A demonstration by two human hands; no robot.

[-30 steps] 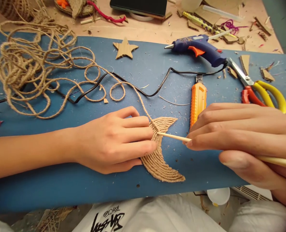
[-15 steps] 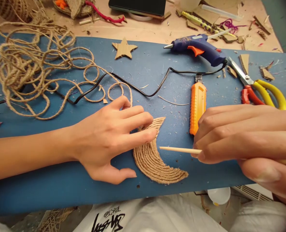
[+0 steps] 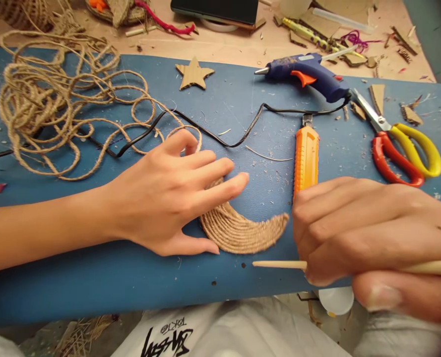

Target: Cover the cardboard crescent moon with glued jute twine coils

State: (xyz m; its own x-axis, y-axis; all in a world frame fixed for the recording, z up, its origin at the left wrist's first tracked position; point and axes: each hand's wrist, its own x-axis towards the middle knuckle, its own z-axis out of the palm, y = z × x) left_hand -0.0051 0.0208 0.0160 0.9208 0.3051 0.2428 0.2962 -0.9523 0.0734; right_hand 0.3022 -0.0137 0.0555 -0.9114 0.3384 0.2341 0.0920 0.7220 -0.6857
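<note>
1. Lying flat on the blue mat point(image 3: 94, 277) is a twine-covered crescent point(image 3: 242, 230).
2. Pressing on its upper part, the left hand point(image 3: 168, 198) is spreading open fingers.
3. Gripping a wooden stick point(image 3: 278, 265), the right hand point(image 3: 369, 238) is hovering just beside the crescent, near an orange knife point(image 3: 305, 156).

Two hands, left hand point(image 3: 168, 198) and right hand point(image 3: 369, 238); one stick point(image 3: 280, 265), one twine crescent point(image 3: 242, 230). One glue gun point(image 3: 309, 74), one orange cutter point(image 3: 305, 156), one pair of scissors point(image 3: 402, 148), one cardboard star point(image 3: 194, 74).
</note>
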